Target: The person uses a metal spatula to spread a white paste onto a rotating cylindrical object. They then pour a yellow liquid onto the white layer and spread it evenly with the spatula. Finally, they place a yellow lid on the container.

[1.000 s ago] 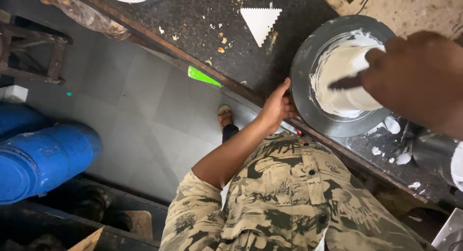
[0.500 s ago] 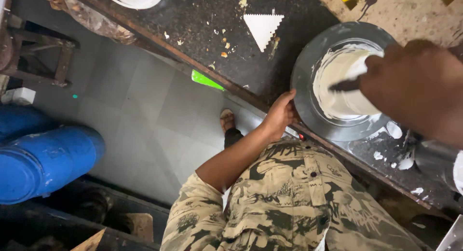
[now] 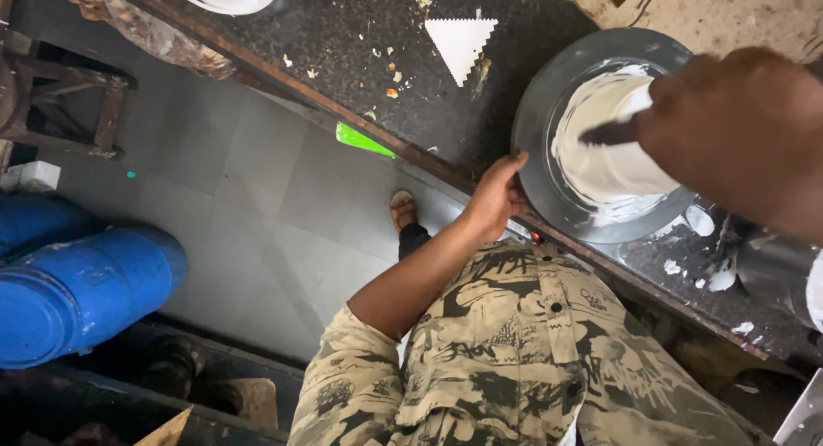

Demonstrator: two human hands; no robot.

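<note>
White-creamed cake (image 3: 613,150) on turntable (image 3: 549,189), left hand (image 3: 495,197) at rim.

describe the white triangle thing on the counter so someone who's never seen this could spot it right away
Start at the dark speckled counter running across the top. To the left of the round grey turntable, which the left hand touches at its rim, lies a flat white triangular scraper. Its toothed edges and pointed tip set it apart from the small crumbs scattered around it.
</note>
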